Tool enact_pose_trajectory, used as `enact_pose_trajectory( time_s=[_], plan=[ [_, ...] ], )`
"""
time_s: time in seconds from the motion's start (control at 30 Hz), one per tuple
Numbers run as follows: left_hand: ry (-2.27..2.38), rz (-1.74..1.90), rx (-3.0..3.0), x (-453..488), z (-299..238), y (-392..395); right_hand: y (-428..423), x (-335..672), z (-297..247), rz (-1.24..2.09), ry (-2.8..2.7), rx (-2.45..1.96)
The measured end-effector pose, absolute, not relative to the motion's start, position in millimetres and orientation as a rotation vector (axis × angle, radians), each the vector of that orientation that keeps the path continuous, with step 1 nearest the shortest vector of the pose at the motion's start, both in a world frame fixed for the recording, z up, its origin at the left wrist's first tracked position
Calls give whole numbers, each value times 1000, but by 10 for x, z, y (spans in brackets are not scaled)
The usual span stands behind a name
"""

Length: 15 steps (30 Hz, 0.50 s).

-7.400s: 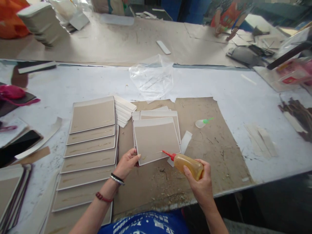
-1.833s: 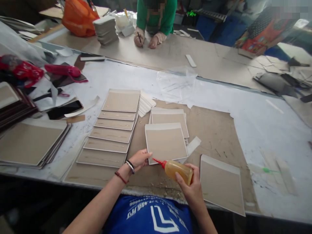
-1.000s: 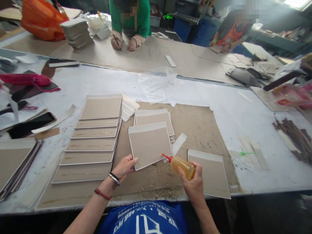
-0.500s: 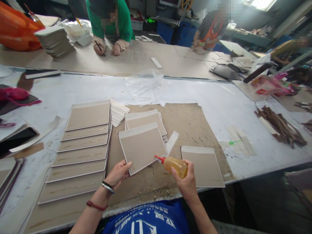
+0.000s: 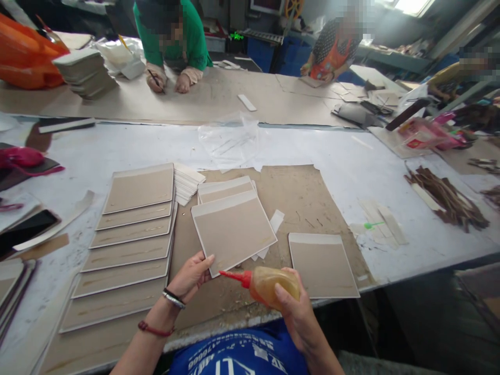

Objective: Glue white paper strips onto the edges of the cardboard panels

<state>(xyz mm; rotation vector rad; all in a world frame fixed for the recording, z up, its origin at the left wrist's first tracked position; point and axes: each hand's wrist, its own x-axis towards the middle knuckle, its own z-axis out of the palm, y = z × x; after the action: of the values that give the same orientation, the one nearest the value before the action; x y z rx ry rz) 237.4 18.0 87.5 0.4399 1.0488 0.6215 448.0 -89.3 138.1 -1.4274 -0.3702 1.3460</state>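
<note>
Takes light from a bright pane (image 5: 416, 5), far right; holds a white table (image 5: 312, 148) near, a brown-covered table (image 5: 219, 96) beyond, blue boxes (image 5: 261, 52) behind.

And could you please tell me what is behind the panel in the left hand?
Behind the held panel, parts of other panels and a pale strip show; whatever else it covers cannot be seen.

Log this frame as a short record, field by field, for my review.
Left grip: pinching a beige panel by its near-left corner
Right grip: holding an amber-filled squeeze bottle
Red nozzle: tip at that panel's near edge, contact unclear
Left: overlapping row of streaked panels
Right: another panel lying flat
Far table: green-sleeved person holding a pen-like tool
</note>
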Motion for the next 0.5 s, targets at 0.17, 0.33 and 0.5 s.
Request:
enact_pose_trajectory(
  time_s=[0.17, 0.33, 0.5],
  plan=[
    [953, 587, 558, 2973, 919, 557, -1106, 5089, 1394, 1265, -80, -1294],
    [863, 502, 689, 4110, 843, 929, -1418, 5637, 1338, 1052, 66, -1305],
    [854, 344, 728, 5067, 596, 916, -1624, 5941, 1358, 962, 298, -1280]
  ],
)
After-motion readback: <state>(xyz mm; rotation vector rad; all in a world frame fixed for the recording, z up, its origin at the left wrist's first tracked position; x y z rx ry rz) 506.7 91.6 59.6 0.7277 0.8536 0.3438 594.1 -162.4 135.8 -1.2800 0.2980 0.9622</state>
